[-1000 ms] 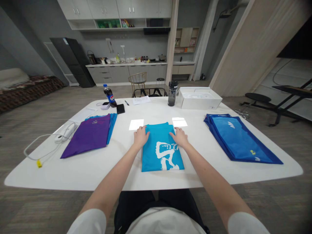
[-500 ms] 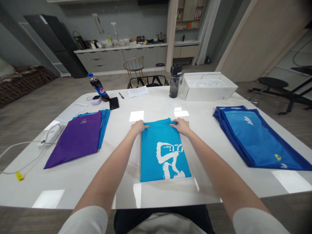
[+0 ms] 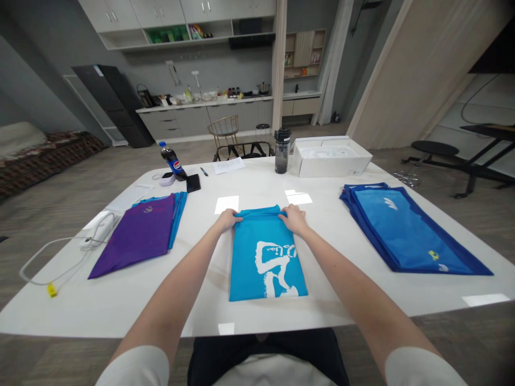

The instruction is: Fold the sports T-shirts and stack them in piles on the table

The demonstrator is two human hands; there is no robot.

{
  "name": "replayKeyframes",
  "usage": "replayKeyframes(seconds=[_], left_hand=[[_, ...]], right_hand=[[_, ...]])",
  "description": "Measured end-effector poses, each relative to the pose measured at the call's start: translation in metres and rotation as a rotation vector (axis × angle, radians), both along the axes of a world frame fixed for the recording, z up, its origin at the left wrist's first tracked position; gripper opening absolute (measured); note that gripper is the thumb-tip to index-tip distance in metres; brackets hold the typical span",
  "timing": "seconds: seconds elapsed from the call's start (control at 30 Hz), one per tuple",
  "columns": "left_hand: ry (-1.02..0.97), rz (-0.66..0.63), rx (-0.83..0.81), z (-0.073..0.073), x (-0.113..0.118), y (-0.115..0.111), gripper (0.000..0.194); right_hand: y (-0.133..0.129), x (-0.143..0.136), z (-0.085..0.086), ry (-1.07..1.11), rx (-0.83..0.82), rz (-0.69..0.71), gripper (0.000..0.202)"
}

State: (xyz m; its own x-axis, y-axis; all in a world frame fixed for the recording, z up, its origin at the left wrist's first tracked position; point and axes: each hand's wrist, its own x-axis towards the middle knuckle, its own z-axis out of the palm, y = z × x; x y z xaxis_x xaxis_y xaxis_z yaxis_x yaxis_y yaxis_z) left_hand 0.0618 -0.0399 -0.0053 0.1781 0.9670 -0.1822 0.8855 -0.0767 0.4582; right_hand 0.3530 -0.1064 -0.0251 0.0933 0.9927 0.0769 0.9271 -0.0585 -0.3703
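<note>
A folded cyan shirt (image 3: pixel 263 252) with a white print lies flat at the near middle of the white table (image 3: pixel 257 182). My left hand (image 3: pixel 227 220) pinches its far left corner. My right hand (image 3: pixel 294 217) pinches its far right corner. The far edge between the hands is lifted and rolled slightly toward me. To the left sits a purple shirt (image 3: pixel 137 236) on top of cyan ones. On the right lies a stack of blue shirts (image 3: pixel 406 228).
At the back of the table stand a cola bottle (image 3: pixel 170 160), a black phone (image 3: pixel 193 183), a pen, a paper sheet (image 3: pixel 228 165), a dark drinking bottle (image 3: pixel 282 151) and an open white box (image 3: pixel 330 157). A white cable (image 3: pixel 52 249) trails at the left edge.
My hands moved from resting on the shirt's upper part to its far corners and gripped them. The far edge now lifts off the table. The camera view shifted.
</note>
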Motion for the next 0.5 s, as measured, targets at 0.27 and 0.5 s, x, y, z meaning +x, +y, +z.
replayKeyframes(seconds=[0.27,0.5], left_hand=[[-0.22,-0.143,0.36,0.054,0.032,-0.031,0.021],[-0.259,-0.415,0.561,0.098,0.114,-0.077,0.012]], right_hand=[[-0.075,0.035,0.034,0.12,0.402,-0.055,0.025],[-0.169,0.088,0.066,0.15,0.647,-0.199,0.027]])
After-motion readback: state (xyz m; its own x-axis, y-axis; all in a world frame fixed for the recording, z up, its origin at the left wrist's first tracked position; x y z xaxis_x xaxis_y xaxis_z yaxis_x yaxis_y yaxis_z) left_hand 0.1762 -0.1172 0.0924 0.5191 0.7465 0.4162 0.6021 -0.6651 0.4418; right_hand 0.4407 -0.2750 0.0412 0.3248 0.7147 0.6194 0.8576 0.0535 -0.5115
